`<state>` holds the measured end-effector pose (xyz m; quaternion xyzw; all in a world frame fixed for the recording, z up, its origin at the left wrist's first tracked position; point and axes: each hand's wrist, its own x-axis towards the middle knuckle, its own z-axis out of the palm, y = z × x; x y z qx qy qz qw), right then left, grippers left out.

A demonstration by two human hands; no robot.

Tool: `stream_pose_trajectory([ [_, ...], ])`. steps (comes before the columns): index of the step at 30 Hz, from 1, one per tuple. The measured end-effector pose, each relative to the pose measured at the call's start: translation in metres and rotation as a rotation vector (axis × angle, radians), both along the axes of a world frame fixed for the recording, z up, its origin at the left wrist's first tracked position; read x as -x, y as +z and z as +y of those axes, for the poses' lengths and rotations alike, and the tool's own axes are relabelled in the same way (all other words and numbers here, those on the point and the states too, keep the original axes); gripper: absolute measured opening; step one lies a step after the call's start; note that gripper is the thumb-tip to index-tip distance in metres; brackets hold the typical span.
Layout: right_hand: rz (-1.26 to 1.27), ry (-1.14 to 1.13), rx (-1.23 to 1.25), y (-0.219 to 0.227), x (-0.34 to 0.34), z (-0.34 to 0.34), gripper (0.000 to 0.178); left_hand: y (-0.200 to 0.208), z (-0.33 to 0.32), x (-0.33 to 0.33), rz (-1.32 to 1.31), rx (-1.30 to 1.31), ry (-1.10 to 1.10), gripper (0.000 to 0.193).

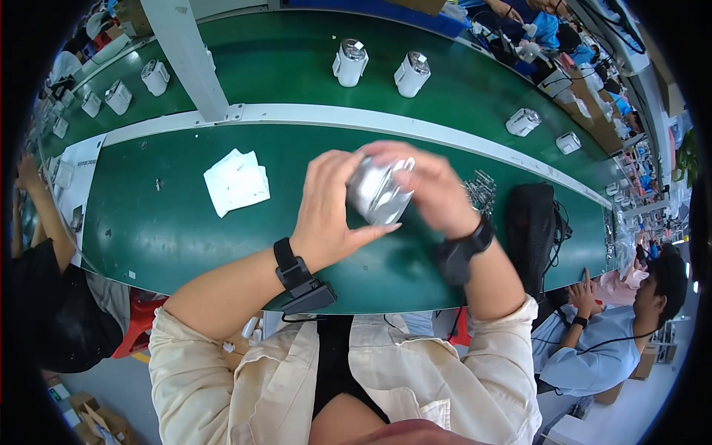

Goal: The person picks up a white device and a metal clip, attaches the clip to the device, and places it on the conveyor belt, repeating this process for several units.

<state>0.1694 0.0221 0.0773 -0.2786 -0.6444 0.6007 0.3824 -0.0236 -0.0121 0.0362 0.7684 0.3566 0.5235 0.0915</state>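
Observation:
Over the green bench, a shiny silver-and-clear rounded unit (377,191) is held up between my two hands. My left hand (325,204) is closed on its left side, the thumb reaching under its near edge. My right hand (436,191) grips it from above and the right, its fingers bent over the top and smeared by motion. Much of the unit is covered by my fingers, so its exact kind cannot be told. Left of my left hand lies a small stack of white paper sheets (237,182). A pile of small metal parts (480,191) sits just beyond my right hand.
A black pouch (529,230) with a cable lies at the bench's right. Beyond a white rail (319,113), white canisters with silver tops (349,62) stand on a green belt. A white post (185,59) rises at the rail. Co-workers sit at left and right (604,334).

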Motion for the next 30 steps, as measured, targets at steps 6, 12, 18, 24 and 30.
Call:
stream_pose_trajectory([
  [6, -0.184, -0.756, 0.145, 0.017, -0.065, 0.127, 0.031, 0.005, 0.004, 0.015, -0.008, 0.048, 0.104, 0.088],
  [12, -0.978, -1.162, -0.425, -0.017, -0.121, 0.212, 0.041, 0.014, 0.008, 0.019, 0.007, 0.052, 0.104, 0.083],
  [18, -1.139, -1.058, -0.806, 0.003, -0.038, 0.196, 0.059, 0.017, -0.001, 0.028, 0.04, 0.089, 0.122, 0.083],
  [24, -1.388, -0.792, -0.498, 0.011, -0.019, 0.179, 0.059, 0.006, -0.006, 0.026, 0.029, 0.114, 0.116, 0.087],
  [30, -0.802, -0.245, -0.508, 0.066, 0.003, 0.093, 0.069, 0.017, -0.003, 0.028, -0.167, 0.384, 0.045, 0.104],
])
